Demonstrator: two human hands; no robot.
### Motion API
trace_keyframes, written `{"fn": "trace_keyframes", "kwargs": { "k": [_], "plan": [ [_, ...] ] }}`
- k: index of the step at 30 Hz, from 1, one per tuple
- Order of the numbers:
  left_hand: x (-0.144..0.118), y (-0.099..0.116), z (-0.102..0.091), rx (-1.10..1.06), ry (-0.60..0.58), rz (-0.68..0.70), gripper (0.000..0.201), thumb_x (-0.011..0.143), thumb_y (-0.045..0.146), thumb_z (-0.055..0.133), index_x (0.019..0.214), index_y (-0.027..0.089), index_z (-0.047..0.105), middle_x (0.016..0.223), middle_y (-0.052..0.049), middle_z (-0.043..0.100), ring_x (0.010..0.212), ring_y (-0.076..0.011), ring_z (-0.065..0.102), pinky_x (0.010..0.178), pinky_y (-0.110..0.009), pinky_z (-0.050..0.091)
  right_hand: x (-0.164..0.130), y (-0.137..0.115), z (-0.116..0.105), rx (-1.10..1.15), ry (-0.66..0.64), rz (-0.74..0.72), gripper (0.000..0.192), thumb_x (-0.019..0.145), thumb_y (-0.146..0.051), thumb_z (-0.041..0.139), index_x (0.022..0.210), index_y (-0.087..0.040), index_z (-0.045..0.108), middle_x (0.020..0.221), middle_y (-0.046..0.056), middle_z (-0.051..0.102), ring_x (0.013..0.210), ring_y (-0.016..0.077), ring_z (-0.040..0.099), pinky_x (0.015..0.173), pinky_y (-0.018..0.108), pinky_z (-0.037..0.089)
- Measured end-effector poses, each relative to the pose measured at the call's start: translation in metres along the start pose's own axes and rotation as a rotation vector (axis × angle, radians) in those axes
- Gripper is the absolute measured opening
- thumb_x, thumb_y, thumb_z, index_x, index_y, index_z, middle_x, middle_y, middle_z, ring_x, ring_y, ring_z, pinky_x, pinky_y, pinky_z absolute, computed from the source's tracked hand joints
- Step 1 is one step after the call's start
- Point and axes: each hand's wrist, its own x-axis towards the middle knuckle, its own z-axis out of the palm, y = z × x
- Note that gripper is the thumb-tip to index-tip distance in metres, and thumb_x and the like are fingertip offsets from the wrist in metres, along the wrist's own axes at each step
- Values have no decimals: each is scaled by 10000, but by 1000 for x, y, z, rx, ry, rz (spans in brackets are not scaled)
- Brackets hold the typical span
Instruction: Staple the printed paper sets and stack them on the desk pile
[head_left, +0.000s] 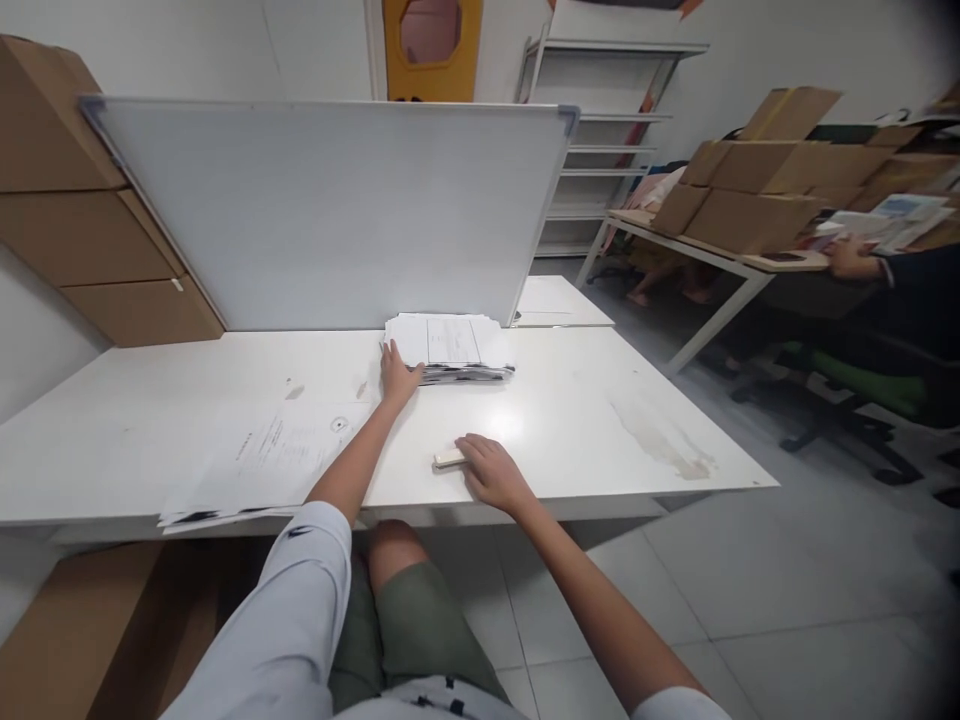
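A thick stack of printed papers (454, 342) lies on the white table in front of the whiteboard. My left hand (400, 378) is at its near left corner, fingers along the left side and thumb apart at the front edge. Closer to me, my right hand (491, 472) is closed over one end of a cream-coloured stapler (448, 459), whose other end sticks out to the left. The fingertips under that hand are partly hidden. To the left of my left forearm, a flatter pile of printed sheets (259, 460) overhangs the table's front edge.
A whiteboard (337, 215) stands upright across the back of the white table (570, 420). Cardboard boxes (112, 235) are stacked at the left. Farther right, another table (712, 255) carries more boxes, and a person in dark sleeves sits there. Metal shelves (600, 150) stand behind.
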Motion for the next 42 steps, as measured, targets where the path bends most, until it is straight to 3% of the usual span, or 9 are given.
{"fn": "trace_keyframes", "kwargs": {
  "k": [4,9,17,22,25,29,35,39,42],
  "plan": [
    [-6,12,17,340,-70,273,753,832,403,650,1473,126,370,1606,-192,150,1486,-379,42,1187,-578,48,1,2,1,10,7,14,470,874,-161,430,1339,-141,495,1313,149,572,1279,301,469,1028,470,422],
    [3,14,28,488,-290,775,466,929,284,507,1387,201,500,1537,-118,372,1499,-268,82,1192,-545,-52,3,2,1,31,1,20,457,873,-167,431,1323,-134,501,1300,153,574,1263,300,479,1016,468,436],
    [36,28,35,519,-352,662,358,948,163,427,1277,131,564,1324,-199,574,1300,-302,472,1097,-507,318,6,2,2,17,-12,32,462,861,-165,441,1318,-146,503,1273,156,584,1227,285,504,1004,456,452],
    [-9,54,30,486,-343,654,423,943,150,429,1358,102,493,1387,-198,524,1367,-295,393,1128,-483,282,0,5,1,27,-7,5,455,858,-166,430,1306,-140,508,1260,160,593,1217,288,511,1002,458,450],
    [-67,56,6,418,-430,800,343,931,203,494,1256,142,583,1340,-146,577,1374,-273,395,1151,-441,265,-5,7,-1,31,-12,-8,438,854,-169,435,1281,-119,518,1228,173,601,1177,293,527,977,443,457],
    [-146,31,-61,370,-518,888,303,960,278,458,1195,176,619,1245,-130,636,1319,-286,458,1137,-474,287,-13,6,-1,-36,-25,31,420,876,-198,440,1279,-117,529,1170,170,624,1079,295,562,913,433,468],
    [-212,-59,-161,477,-356,270,537,811,310,692,1308,159,557,1414,-189,509,1384,-429,342,1142,-598,221,-23,9,2,-250,120,382,410,865,-183,425,1234,-101,584,1047,178,654,978,307,587,914,480,439],
    [-234,-104,-175,349,-287,256,290,904,231,549,1174,203,650,1325,-132,604,1380,-319,398,1184,-526,195,-22,8,2,-186,271,422,417,823,-207,449,1205,-127,594,1170,166,629,1108,304,551,1053,540,338],
    [-241,-119,-171,328,-247,328,302,939,168,429,1117,208,670,1250,-123,652,1268,-260,532,1114,-467,347,-20,-26,9,9,547,481,399,807,-264,455,1158,-136,597,1196,162,609,1162,295,523,1061,526,345]
  ]
}}
